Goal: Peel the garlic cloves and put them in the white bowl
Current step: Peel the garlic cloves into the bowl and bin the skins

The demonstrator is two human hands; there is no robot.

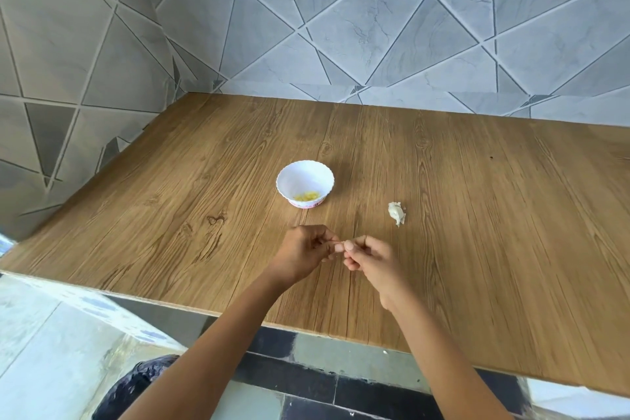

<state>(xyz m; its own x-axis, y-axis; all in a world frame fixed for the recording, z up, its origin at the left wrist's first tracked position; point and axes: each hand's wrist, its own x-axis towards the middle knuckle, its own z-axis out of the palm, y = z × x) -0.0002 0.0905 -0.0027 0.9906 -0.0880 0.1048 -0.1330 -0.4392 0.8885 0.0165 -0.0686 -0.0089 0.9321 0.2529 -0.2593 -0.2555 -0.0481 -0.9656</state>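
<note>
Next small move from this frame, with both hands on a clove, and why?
Probably pull skin off the clove, which the left hand and right hand pinch between their fingertips. It is too small to tell whether it is bare, and it sits short of the white bowl, so dropping it in looks premature.

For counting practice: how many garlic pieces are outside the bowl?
2: one garlic piece on the table, right of the white bowl; one clove pinched between left hand and right hand. Others may be hidden.
</note>
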